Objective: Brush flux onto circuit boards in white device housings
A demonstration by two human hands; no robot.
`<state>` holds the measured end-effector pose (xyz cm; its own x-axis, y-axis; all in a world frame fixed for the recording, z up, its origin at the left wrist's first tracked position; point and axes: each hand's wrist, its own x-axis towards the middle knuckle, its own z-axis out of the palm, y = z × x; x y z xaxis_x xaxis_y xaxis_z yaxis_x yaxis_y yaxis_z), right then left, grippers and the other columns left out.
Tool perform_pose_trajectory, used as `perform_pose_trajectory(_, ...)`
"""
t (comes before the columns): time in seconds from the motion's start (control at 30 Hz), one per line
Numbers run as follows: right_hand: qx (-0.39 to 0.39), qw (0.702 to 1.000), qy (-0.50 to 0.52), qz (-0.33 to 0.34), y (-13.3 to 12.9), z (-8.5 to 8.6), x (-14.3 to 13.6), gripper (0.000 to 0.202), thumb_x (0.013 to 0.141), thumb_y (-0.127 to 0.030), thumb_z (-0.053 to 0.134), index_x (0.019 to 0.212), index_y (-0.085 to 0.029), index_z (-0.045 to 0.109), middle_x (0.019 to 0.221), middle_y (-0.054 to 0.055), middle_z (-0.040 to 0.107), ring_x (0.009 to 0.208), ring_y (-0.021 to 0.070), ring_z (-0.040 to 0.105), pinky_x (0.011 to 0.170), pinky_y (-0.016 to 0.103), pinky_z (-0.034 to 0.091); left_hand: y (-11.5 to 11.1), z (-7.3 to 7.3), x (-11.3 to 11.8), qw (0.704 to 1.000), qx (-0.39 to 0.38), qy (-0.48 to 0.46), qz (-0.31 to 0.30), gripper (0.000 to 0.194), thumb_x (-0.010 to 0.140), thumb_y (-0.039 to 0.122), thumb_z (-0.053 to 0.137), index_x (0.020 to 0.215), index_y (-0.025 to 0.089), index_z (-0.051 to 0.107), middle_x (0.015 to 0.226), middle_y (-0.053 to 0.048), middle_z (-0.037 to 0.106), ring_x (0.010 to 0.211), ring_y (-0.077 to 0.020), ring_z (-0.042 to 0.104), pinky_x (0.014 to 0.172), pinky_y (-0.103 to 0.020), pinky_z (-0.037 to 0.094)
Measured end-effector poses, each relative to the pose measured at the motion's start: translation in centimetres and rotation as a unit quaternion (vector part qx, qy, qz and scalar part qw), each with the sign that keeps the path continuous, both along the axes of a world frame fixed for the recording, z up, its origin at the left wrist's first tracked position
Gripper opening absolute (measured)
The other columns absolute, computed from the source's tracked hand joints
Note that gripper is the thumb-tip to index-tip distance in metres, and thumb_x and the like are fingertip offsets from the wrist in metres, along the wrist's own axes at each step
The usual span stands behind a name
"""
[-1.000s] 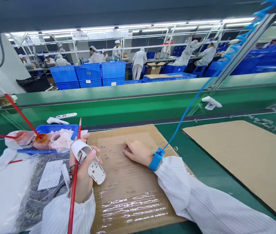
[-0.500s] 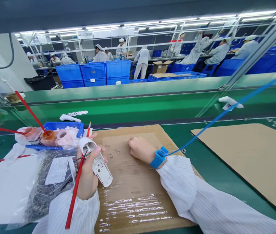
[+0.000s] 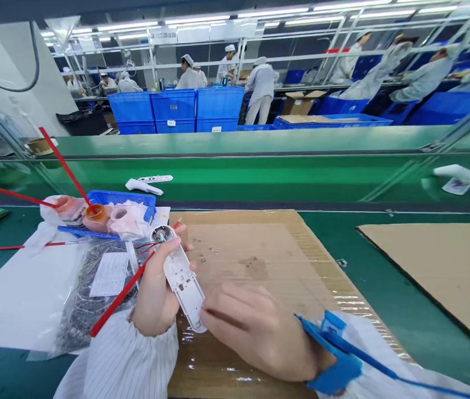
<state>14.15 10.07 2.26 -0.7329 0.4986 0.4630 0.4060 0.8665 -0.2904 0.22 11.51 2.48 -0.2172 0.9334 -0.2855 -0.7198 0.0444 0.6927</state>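
Note:
My left hand is closed round a white plastic housing, an elongated half-shell with its hollow side up and thin wires at the rounded top. The same hand holds a thin brush with a red handle slanting under the palm. At the housing's lower end is my right hand, blurred, thumb and fingers pinched together. Whatever they pinch is too small or hidden to make out. Several tiny metal pieces lie on the cardboard sheet beyond my hands.
A blue wrist strap with a cord circles my right wrist. Left are a blue tray with jars and brushes, and a bag of small metal parts. White housings rest on the green conveyor. Another cardboard lies right.
My right hand has moved from the small metal pieces on the cardboard down to the housing's lower end. The view has shifted; my left hand still holds the housing and brush.

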Motion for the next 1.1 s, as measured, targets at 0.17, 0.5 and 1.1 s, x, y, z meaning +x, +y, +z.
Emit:
perform_pose_trajectory(0.17, 0.061, 0.997, -0.038, 0.027, -0.9, 0.1, 0.1, 0.037, 0.084, -0.010, 0.025, 0.070, -0.015, 0.058, 0.059, 0.005, 0.059, 0.052, 0.0138, 0.049, 0.040, 0.027, 0.032, 0.2, -0.2, 0.1, 0.999, -0.013, -0.039, -0.010, 0.010, 0.064, 0.014, 0.058, 0.074, 0.014, 0.059, 0.098, -0.006, 0.056, 0.060, -0.0074, 0.050, 0.042, -0.015, 0.039)
perform_pose_trajectory(0.5, -0.009, 0.999, -0.039, 0.007, -1.9, -0.9, 0.0, 0.029, 0.083, -0.014, 0.029, 0.073, -0.016, 0.057, 0.061, 0.005, 0.058, 0.048, 0.0138, 0.047, 0.038, 0.028, 0.035, 0.4, -0.1, 0.3, 0.998, -0.046, -0.036, -0.007, 0.019, 0.061, 0.015, 0.058, 0.080, 0.012, 0.059, 0.084, -0.004, 0.057, 0.051, -0.0054, 0.048, 0.039, -0.016, 0.037)
perform_pose_trajectory(1.1, -0.696, 0.696, 0.174, -0.012, 1.5, -1.0, -0.5, 0.024, 0.067, -0.031, 0.059, 0.056, -0.010, 0.056, 0.040, -0.004, 0.048, 0.030, 0.0011, 0.035, 0.028, 0.013, 0.023, 0.2, -1.0, 0.0, 0.996, 0.064, 0.042, -0.035, 0.038, 0.070, 0.039, 0.057, 0.101, 0.017, 0.054, 0.066, -0.001, 0.055, 0.055, -0.0108, 0.049, 0.051, -0.021, 0.039)
